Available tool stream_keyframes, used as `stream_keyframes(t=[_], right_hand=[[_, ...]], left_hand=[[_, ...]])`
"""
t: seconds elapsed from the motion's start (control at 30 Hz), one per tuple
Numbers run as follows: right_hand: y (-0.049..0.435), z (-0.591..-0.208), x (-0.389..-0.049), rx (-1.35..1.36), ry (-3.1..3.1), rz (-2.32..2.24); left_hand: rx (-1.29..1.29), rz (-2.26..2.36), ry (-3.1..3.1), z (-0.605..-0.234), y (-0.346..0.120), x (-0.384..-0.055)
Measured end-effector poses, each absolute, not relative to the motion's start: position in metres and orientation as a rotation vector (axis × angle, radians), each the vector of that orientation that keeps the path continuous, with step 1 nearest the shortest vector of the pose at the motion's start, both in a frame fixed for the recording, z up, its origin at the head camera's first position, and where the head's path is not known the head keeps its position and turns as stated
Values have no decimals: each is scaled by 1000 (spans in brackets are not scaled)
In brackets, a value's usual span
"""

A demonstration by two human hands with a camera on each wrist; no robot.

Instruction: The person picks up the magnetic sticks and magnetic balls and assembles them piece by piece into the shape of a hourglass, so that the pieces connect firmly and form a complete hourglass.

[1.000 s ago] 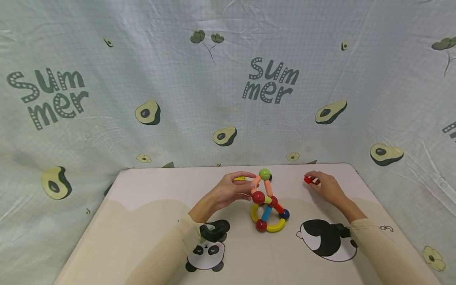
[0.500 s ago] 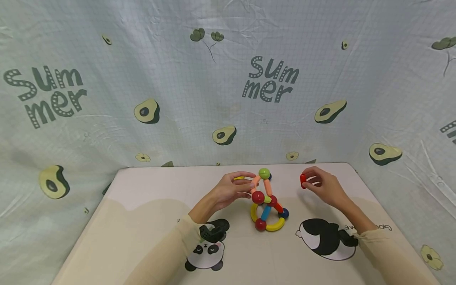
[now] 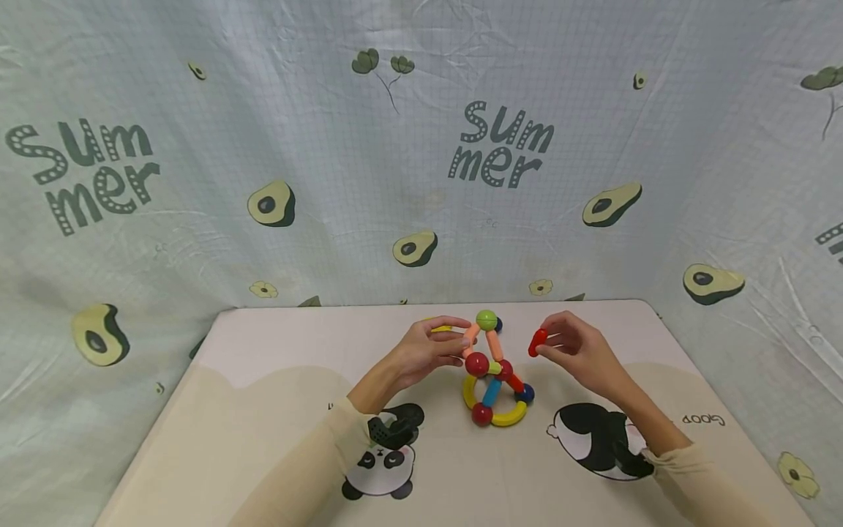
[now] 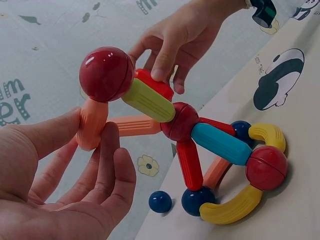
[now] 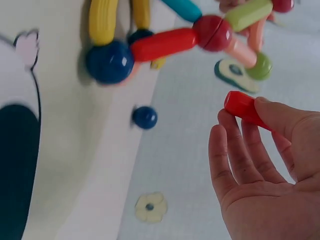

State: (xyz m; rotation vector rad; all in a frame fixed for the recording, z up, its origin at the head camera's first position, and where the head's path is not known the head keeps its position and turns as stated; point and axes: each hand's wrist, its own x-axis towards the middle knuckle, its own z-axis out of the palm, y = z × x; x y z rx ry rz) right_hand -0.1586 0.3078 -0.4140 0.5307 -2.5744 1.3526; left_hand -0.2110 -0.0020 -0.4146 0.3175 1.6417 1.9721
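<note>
A structure of magnetic sticks and balls stands on the table, its ring of curved yellow sticks (image 3: 509,416) at the bottom and a green ball (image 3: 486,320) on top. My left hand (image 3: 424,353) pinches an orange stick (image 4: 93,117) of it, just below a dark red ball (image 4: 106,74). Several red, blue and light green sticks join the balls below. To the right of the structure, my right hand (image 3: 581,353) holds a short red magnetic stick (image 5: 245,106) between thumb and fingertips, raised over the table and apart from the green ball.
A loose blue ball (image 5: 145,117) lies behind the structure, near the table's back edge. Beyond my left fingers a yellow piece (image 3: 440,327) is partly hidden. The light table (image 3: 283,439) has cartoon prints, and a patterned curtain (image 3: 329,146) hangs behind it.
My right hand has moved left toward the structure, carrying the red stick and turning it from lying flat to roughly upright. The left hand and the structure have stayed in place.
</note>
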Motion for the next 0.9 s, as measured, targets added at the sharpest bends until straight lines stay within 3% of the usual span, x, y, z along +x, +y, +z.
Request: stream_keyframes(t=[0.33, 0.9], right_hand=[[284, -412, -150, 630, -2497, 1465], [265, -419, -147, 572, -2559, 1453]], left_hand=[[318, 1967, 1641, -415, -3, -210], [305, 1967, 1635, -418, -6, -211]])
